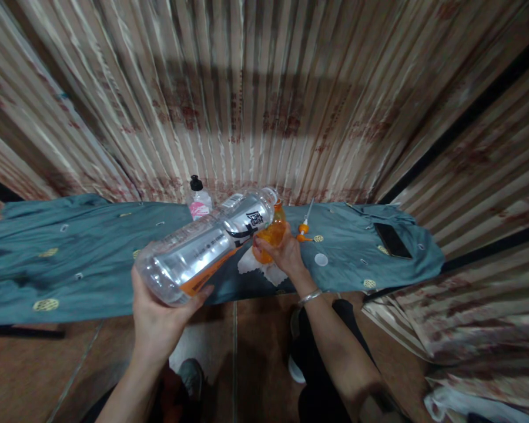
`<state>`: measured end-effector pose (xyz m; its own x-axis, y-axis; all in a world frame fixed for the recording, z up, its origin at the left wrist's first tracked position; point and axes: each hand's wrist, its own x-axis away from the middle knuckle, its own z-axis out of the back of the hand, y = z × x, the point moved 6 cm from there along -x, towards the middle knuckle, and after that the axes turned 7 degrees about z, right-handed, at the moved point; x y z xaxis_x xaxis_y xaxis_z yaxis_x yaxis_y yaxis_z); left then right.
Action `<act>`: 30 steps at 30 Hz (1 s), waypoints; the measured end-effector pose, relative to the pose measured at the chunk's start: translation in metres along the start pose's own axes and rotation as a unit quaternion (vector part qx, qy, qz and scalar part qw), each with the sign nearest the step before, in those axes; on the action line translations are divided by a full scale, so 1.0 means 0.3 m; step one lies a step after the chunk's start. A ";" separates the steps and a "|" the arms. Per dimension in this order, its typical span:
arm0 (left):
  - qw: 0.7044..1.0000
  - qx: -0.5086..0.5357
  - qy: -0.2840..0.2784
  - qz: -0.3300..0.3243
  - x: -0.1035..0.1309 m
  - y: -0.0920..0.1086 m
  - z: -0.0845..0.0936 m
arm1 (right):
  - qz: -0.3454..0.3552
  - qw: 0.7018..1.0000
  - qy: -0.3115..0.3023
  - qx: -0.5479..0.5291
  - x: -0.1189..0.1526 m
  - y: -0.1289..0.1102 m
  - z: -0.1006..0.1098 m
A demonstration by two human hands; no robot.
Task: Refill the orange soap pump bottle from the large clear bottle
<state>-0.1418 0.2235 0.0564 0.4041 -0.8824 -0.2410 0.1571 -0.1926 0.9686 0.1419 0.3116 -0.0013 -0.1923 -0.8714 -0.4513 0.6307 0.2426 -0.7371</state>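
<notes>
My left hand (163, 320) is wrapped round the base of a large clear plastic bottle (207, 249) with a silver and orange label. That bottle is tilted, its uncapped mouth up against the neck of a small orange bottle (272, 235). My right hand (286, 254) grips the orange bottle, which leans slightly over a white tissue (267, 271). Whether liquid runs between the two mouths I cannot tell. To the right lies an orange pump top (303, 229) with its thin tube, and near it a round white cap (321, 259).
A bench with a green patterned cloth (92, 252) runs across the view. Behind the large bottle stands a clear bottle with black cap and pink label (198, 200). A dark phone (392, 240) lies at right. Pleated curtains (264, 88) hang behind; a white plastic bag (471, 405) is on the floor.
</notes>
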 end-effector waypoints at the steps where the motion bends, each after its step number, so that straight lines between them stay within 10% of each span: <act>1: 1.000 -0.002 -0.001 0.000 0.000 0.001 -0.001 | -0.001 1.000 0.000 0.002 0.000 0.000 0.000; 30: 1.000 -0.010 0.004 -0.024 -0.003 -0.006 0.004 | -0.031 0.999 -0.014 -0.008 -0.002 0.000 -0.002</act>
<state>-0.1437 0.2242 0.0549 0.4036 -0.8688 -0.2868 0.1931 -0.2255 0.9549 0.1417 0.3123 -0.0014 -0.2093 -0.8969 -0.3896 0.6063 0.1935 -0.7713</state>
